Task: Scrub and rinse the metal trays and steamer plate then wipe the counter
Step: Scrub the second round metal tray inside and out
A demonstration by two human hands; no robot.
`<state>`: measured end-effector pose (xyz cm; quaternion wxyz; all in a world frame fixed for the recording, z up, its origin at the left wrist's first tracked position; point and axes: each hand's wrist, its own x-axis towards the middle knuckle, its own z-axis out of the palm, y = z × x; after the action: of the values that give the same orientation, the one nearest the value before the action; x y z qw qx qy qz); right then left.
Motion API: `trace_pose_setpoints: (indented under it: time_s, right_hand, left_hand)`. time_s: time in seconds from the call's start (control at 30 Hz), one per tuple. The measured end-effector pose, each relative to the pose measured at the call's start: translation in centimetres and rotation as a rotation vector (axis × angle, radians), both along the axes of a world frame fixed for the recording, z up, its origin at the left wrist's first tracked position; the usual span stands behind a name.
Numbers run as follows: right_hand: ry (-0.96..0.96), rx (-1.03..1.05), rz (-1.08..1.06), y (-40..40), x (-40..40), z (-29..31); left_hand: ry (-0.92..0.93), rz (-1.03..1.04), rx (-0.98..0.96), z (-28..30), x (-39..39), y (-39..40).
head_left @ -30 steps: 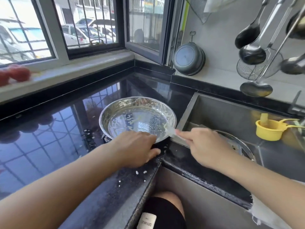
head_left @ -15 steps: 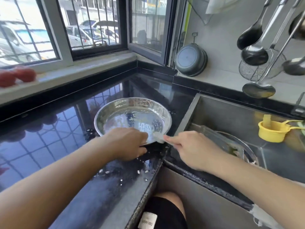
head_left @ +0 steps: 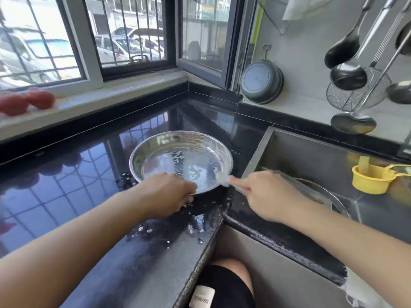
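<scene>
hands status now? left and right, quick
Left hand: grips the near rim of the metal tray on the counter.
Right hand: holds a small pale brush at the tray's right rim.

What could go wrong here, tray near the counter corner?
1. The round metal tray sits near the black counter edge; the left hand grips only its near rim, so it may slide off.
2. The right hand scrubbing its rim could flick more bits onto the counter.
</scene>
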<state>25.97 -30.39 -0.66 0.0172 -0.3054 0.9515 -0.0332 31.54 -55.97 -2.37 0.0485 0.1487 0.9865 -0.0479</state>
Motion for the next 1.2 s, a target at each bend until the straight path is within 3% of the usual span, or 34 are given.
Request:
trace_pose_setpoints:
  time_s: [0.13,0.3,0.43,0.57,0.77,0.93,1.07,1.2]
  right_hand:
    - [-0.07,0.014,0.098,0.0,2.3,0.5]
    - [0.001,0.061,-0.059,0.8,-2.0,1.3]
    - [-0.022,-0.026,0.008,0.9,-0.5,0.2]
    - [-0.115,-0.055,0.1,0.9,2.1,0.1]
    - [0.01,0.079,-0.114,1.1,-3.9,0.9]
    - [-0.026,0.0,-0.106,-0.2,-4.8,0.7]
    - [0.016,-0.098,-0.077,1.6,-1.8,1.3]
    - [-0.045,-0.028,0.062,1.0,2.8,0.3]
  left_hand:
    - [-0.036,-0.067,0.034,-1.2,-0.3,-0.8]
    - [-0.186,-0.02,-0.026,0.9,0.7,-3.4]
    - [-0.055,0.021,-0.062,0.8,1.1,0.8]
    - [0.05,-0.076,0.026,-2.0,0.6,2.1]
    - [-0.177,-0.142,0.094,0.0,1.3,-2.4]
    - [-0.112,0.009,-0.081,0.7,2.1,-0.3]
    - [0.081,-0.118,-0.125,-0.9,1.4,1.2]
    - [0.052,-0.151,-0.097,-1.3,1.3,1.1]
